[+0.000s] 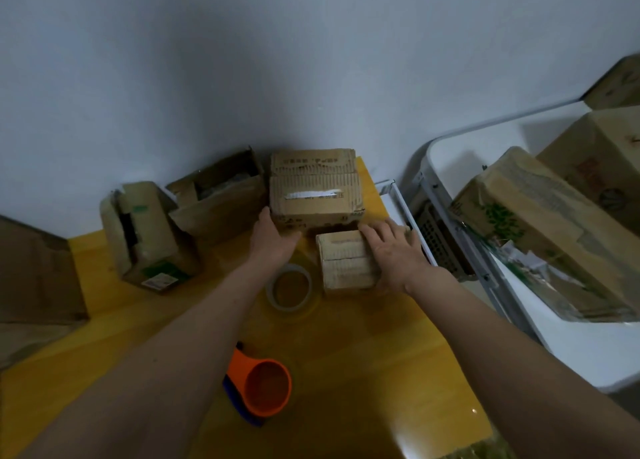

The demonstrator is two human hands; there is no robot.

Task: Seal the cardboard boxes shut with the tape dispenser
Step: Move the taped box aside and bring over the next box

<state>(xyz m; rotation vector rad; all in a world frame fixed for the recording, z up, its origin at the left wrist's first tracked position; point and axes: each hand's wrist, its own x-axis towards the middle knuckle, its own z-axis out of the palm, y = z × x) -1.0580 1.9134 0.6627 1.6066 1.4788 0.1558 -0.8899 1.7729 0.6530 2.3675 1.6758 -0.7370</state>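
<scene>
A closed cardboard box stands at the far edge of the yellow table, with a strip of white tape across its top. My left hand touches its lower left corner with straight fingers. A small cardboard box lies just in front of it; my right hand rests on its right side with fingers spread. A roll of clear tape lies flat between my forearms. The orange tape dispenser sits near the table's front, with no hand on it.
Two open boxes stand at the back left: one with a green label, one behind it. A white table on the right carries large boxes. Brown cardboard leans at the far left. A wall rises behind.
</scene>
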